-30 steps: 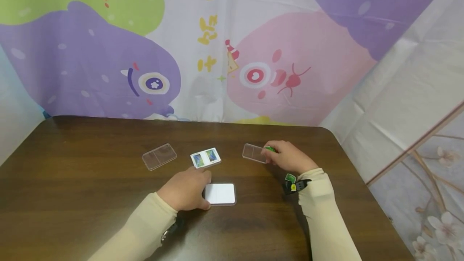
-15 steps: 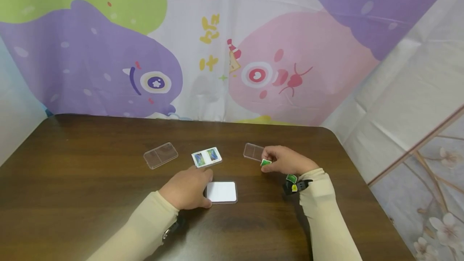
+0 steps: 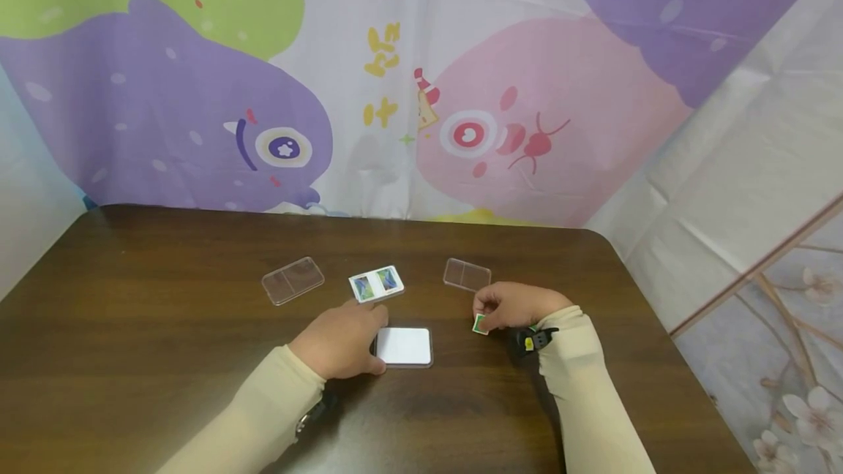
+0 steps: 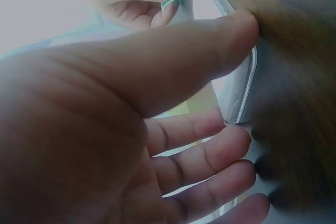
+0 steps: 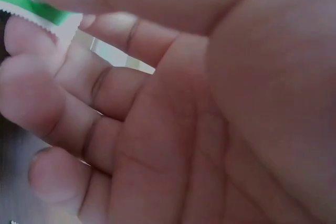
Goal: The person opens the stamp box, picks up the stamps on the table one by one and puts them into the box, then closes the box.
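Note:
My left hand (image 3: 342, 342) holds a flat clear plastic case (image 3: 429, 357) by its left end, thumb on the near edge and fingers toward the far side. A blank white card (image 3: 403, 346) lies in that case. Between thumb and forefinger, my right hand (image 3: 516, 306) pinches a small green postage stamp (image 3: 481, 324) with a white toothed border, right of the case. In the right wrist view the thumb covers part of the stamp (image 5: 42, 9). Just beyond the left hand lies a second case (image 3: 376, 284), its white card bearing two blue-green stamps.
Two clear plastic lids lie farther back on the dark wooden table (image 3: 165, 328): one lid (image 3: 293, 281) at left, the other lid (image 3: 467, 275) beyond the right hand. A cartoon-printed cloth (image 3: 369, 189) hangs behind the table's far edge.
My right hand has drawn back toward me from the right lid, the green stamp in its fingers, and that lid now shows whole. The left hand has stayed at the case.

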`<state>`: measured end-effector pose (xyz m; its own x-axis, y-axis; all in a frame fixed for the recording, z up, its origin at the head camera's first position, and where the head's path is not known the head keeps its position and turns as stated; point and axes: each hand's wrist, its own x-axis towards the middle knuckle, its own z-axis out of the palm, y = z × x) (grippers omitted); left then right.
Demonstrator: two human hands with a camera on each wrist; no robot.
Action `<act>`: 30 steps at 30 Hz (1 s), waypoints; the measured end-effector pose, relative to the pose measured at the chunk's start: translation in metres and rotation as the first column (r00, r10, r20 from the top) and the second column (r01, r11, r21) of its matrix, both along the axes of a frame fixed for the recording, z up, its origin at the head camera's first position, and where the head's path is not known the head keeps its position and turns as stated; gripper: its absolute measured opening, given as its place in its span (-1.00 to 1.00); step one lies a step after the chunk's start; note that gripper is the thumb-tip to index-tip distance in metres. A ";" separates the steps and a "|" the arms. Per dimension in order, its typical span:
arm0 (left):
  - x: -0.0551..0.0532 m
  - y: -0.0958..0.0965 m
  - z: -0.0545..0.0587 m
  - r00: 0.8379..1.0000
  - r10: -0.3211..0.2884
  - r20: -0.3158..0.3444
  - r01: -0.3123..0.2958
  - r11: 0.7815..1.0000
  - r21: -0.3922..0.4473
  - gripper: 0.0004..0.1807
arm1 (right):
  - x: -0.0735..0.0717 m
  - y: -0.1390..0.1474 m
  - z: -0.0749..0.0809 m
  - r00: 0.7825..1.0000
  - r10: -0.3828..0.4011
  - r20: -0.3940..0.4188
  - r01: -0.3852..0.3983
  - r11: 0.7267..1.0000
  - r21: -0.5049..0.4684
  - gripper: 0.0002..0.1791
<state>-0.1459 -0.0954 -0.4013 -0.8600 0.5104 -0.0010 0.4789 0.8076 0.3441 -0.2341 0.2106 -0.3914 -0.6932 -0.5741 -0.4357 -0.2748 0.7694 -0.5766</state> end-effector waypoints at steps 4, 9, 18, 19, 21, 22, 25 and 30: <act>0.000 0.000 0.001 1.000 -0.002 -0.007 0.002 1.000 0.003 -0.48 | -0.001 -0.001 0.001 0.998 -0.018 -0.060 0.019 1.000 0.019 -0.90; 0.000 -0.001 0.001 1.000 -0.004 -0.015 0.004 1.000 0.002 -0.48 | -0.004 0.000 0.000 0.990 -0.037 -0.137 0.040 0.999 0.018 -0.87; -0.001 0.001 0.002 1.000 0.010 0.005 -0.010 1.000 0.004 -0.47 | -0.005 -0.002 0.001 0.966 -0.029 -0.257 0.032 0.999 0.009 -0.89; -0.001 0.001 0.002 1.000 0.012 0.006 -0.012 1.000 0.003 -0.47 | -0.005 -0.002 0.001 0.962 -0.030 -0.271 0.032 0.999 0.003 -0.91; -0.001 0.001 0.002 1.000 0.014 0.009 -0.014 1.000 0.003 -0.47 | -0.003 -0.005 0.003 0.954 -0.038 -0.299 0.039 0.999 -0.003 -0.91; -0.001 0.001 0.002 1.000 0.014 0.007 -0.014 1.000 0.003 -0.47 | -0.003 -0.006 0.004 0.948 -0.035 -0.315 0.034 0.999 -0.008 -0.91; -0.001 0.001 0.002 1.000 0.014 0.004 -0.014 1.000 0.006 -0.47 | 0.000 -0.013 0.008 0.942 -0.029 -0.334 0.021 0.999 -0.029 -0.88; 0.000 0.001 0.001 1.000 0.012 0.000 -0.012 1.000 0.007 -0.47 | 0.007 -0.030 0.012 0.949 0.012 -0.315 -0.048 0.993 -0.105 -0.88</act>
<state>-0.1464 -0.0945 -0.4003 -0.8660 0.5000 0.0026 0.4691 0.8108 0.3499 -0.2272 0.1805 -0.3798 -0.7664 -0.6287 -0.1320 -0.4772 0.6947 -0.5382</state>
